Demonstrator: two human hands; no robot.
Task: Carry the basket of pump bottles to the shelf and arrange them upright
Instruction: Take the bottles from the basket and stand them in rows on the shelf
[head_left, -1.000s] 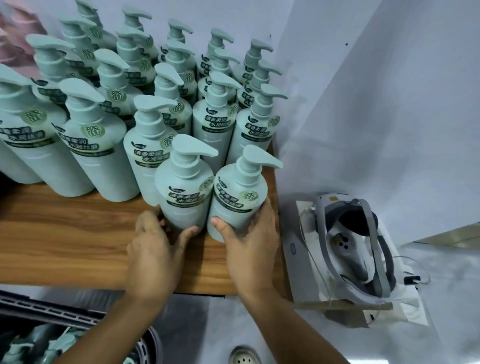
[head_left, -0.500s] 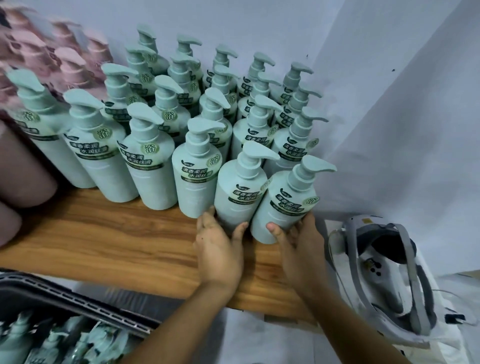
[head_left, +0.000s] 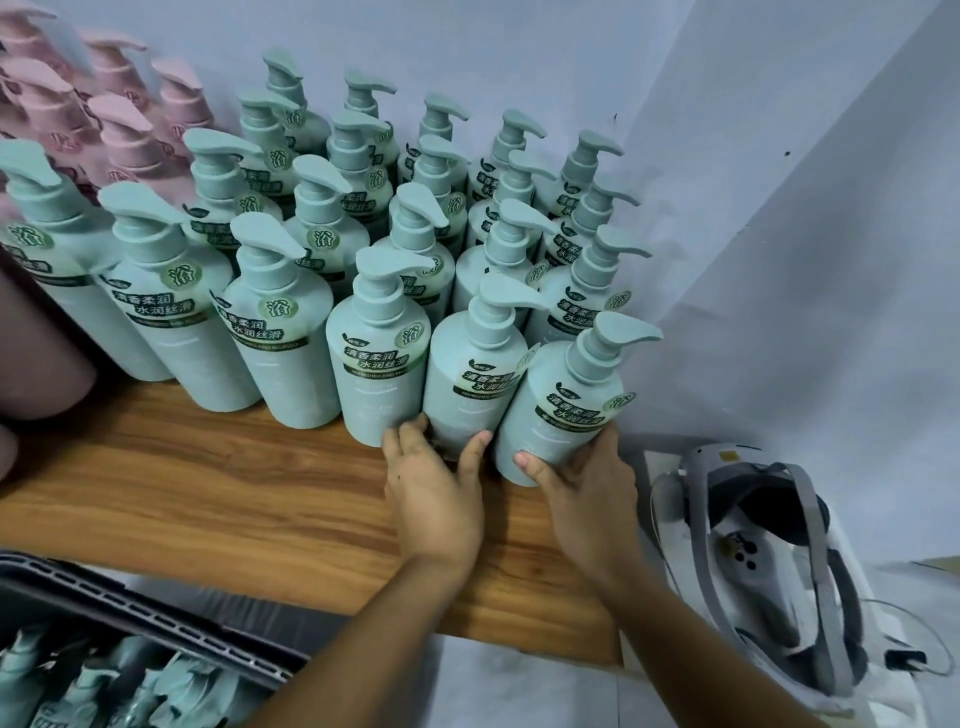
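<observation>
Teal pump bottles (head_left: 291, 353) crowd the shelf (head_left: 208, 493) upright; left grip (head_left: 431, 499) curls round 1 front bottle (head_left: 467, 395), right grip (head_left: 587, 493) round the end bottle (head_left: 561, 415), which a shove could tip off the edge.

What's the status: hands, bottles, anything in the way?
Left hand grips second-from-end bottle, right hand grips end bottle. Both upright on shelf. Basket not yet empty. Wall close on right.

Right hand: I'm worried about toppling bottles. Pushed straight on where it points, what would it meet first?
The right hand grips the front-right bottle, so that comes first; behind it, probably the next bottle, depth unclear.
</observation>
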